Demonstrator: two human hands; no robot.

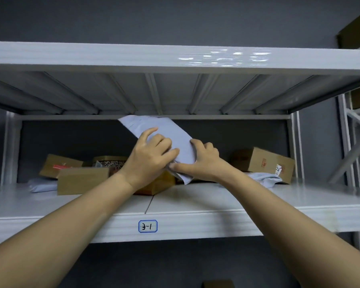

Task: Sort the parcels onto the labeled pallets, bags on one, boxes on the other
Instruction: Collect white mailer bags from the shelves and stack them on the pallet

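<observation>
Grey mailer bag (170, 138) up front: thin plastic film, smooth with a soft sheen, crumpling into creases at its lower end. Just below the bag, the shelf board (216, 196) is white painted metal, smooth. Above the bag, the upper shelf beam (112, 57) is the same painted metal, glossy enough to throw back streaks of light. Right of the bag sits a cardboard box (262, 161), matt brown, carrying a paper sticker (278, 169). Left of the bag, a plain box (81, 179), same dull cardboard. Behind the bag, the wall (247, 134) is flat matt dark grey.
</observation>
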